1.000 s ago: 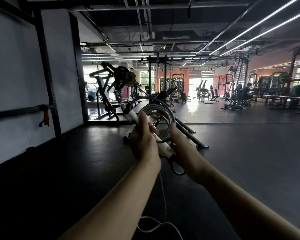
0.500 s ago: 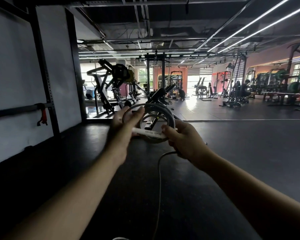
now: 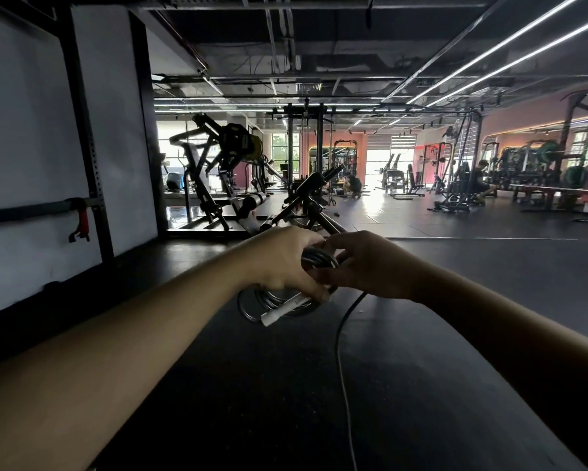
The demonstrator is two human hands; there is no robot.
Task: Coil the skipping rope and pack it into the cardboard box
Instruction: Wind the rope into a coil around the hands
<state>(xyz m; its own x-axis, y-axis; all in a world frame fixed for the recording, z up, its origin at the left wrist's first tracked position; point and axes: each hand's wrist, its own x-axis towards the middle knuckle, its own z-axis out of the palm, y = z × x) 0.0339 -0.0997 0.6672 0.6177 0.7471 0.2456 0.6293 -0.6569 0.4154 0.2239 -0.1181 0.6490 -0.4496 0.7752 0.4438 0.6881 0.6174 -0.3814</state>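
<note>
The skipping rope is a grey cable wound into a small coil, held out in front of me at mid-frame. Its white handle sticks out down and to the left under my left hand, which grips the coil from above. My right hand pinches the coil's top strands from the right. A loose length of rope hangs from my right hand down to the floor. No cardboard box is in view.
I stand on a dark rubber gym floor. A white wall with a black rail runs along the left. Weight machines stand just beyond my hands. Racks, benches and people fill the far right.
My hands have dropped lower and closed together over the coil. The left hand, open half a second ago, now grips it from above, and the handle has tilted down to the left.
</note>
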